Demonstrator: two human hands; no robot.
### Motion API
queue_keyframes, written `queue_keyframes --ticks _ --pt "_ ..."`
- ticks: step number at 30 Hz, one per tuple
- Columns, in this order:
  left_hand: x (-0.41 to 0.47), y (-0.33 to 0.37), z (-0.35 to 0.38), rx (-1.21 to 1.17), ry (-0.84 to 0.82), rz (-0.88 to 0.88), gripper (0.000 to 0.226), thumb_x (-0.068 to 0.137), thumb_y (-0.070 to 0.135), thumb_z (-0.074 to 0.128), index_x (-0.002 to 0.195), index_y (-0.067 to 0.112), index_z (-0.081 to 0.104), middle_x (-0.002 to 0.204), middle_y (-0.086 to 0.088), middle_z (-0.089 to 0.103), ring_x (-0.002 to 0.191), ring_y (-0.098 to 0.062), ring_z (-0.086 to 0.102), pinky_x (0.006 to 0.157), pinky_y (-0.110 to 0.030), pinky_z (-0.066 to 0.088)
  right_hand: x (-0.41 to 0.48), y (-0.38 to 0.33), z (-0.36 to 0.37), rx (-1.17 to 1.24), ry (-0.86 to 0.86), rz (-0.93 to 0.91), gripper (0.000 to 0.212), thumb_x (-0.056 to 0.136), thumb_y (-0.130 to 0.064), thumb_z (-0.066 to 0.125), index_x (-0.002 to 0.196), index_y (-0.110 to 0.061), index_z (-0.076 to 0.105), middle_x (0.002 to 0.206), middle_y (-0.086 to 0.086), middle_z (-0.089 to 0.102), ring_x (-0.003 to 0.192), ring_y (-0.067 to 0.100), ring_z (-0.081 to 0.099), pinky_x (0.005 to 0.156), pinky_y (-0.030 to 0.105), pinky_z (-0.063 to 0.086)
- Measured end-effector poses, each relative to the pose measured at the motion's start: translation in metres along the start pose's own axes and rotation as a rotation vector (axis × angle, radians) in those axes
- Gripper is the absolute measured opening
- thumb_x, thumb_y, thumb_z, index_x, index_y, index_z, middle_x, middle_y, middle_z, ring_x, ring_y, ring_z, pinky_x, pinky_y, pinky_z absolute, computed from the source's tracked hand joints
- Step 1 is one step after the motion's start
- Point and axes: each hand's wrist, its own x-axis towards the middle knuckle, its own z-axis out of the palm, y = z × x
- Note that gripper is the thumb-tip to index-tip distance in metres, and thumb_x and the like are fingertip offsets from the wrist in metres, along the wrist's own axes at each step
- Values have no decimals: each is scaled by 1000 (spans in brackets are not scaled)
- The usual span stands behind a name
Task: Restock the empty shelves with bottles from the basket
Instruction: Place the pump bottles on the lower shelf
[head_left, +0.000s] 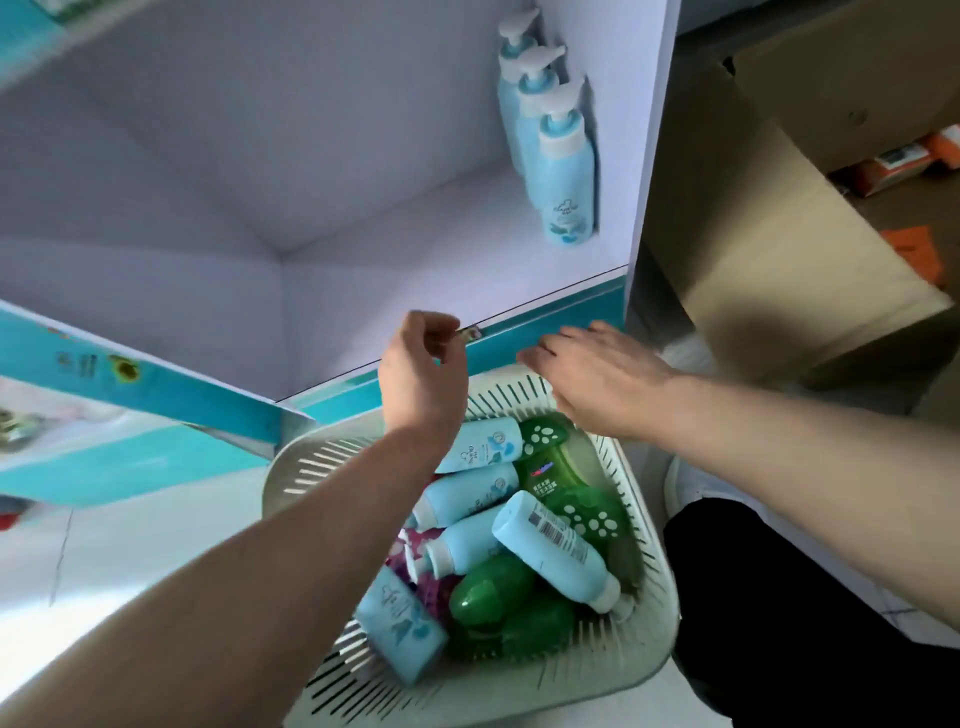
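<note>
A pale slotted plastic basket (652, 587) sits on the floor below the shelf, filled with several light blue bottles (556, 545) and green bottles (491, 590) lying on their sides. Three light blue pump bottles (566, 171) stand in a row at the right end of the white shelf (415, 249). My left hand (421, 374) hovers over the basket's far rim, fingers loosely curled, holding nothing. My right hand (597, 374) is flat with straight fingers just above the basket's far right rim, empty.
The shelf has a teal front lip (550, 317) right behind my hands; most of its surface left of the pump bottles is bare. Large cardboard boxes (779, 234) stand to the right. My dark trouser leg (805, 597) is beside the basket.
</note>
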Motion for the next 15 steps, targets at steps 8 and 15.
queue_keyframes --ticks 8,15 --pt "-48 -82 -28 -127 28 -898 38 61 11 77 91 -5 61 88 -18 64 60 -28 58 27 -25 42 13 -27 9 -12 -14 17 44 82 3 49 123 -11 41 106 8 52 88 23 54 82 41 49" --pt "-37 -105 -12 -297 19 -886 42 66 21 80 104 9 64 90 -8 69 68 -23 68 40 -22 50 12 -26 17 -83 -38 17 57 81 4 47 133 -11 32 117 11 50 94 25 53 81 40 50"
